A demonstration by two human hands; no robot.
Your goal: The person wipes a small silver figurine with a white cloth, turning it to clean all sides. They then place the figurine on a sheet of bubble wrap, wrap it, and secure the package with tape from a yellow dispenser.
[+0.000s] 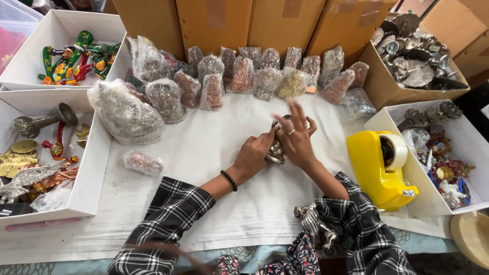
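We see clear, crinkled plastic-wrapped figurines (265,76) lined along brown cartons (244,20) behind a white cloth-covered bench (204,153). Our left hand (253,155) grips a small silvery metal ornament (276,151) mid-bench; our right hand (295,137) steadies it, fingers splayed. A glossy yellow tape dispenser (379,168) sits right.

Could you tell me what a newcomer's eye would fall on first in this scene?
Probably the bright yellow tape dispenser at the right of the white cloth, then the left hand and right hand meeting at the centre around a small silvery metal ornament. Behind them a row of plastic-wrapped figurines lines the cardboard boxes, and a white box at far left holds green and red painted pieces.
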